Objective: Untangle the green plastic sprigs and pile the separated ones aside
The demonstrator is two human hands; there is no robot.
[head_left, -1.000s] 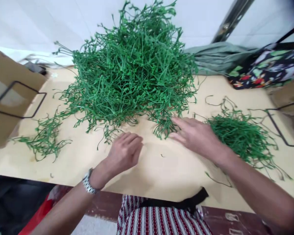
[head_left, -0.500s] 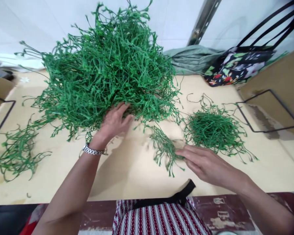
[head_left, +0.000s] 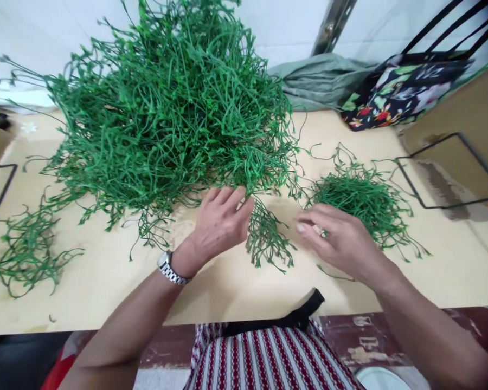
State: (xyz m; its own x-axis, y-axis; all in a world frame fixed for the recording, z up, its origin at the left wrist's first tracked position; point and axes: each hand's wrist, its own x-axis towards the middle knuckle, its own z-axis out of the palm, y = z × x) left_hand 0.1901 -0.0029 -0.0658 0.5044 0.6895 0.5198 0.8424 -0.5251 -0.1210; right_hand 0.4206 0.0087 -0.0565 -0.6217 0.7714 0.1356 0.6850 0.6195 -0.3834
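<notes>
A big tangled heap of green plastic sprigs [head_left: 166, 108] covers the back of the pale table [head_left: 106, 292]. My left hand [head_left: 219, 225], with a metal watch at the wrist, has its fingers closed on a small bunch of sprigs [head_left: 268, 238] at the heap's front edge. My right hand [head_left: 337, 238] hovers just right of that bunch with fingers stretched out and apart, holding nothing. Right behind my right hand lies a smaller pile of sprigs [head_left: 361, 197].
Another small pile of sprigs [head_left: 24, 249] lies at the left. A black wire frame [head_left: 447, 168] rests on brown cardboard at the right. A flowered bag [head_left: 406, 86] and grey-green cloth [head_left: 321, 81] sit at the back. A black strap [head_left: 276, 322] lies at the table's near edge.
My left hand moved right along the heap's edge and closed on the small bunch. My right hand let go of that bunch and rose toward the right pile.
</notes>
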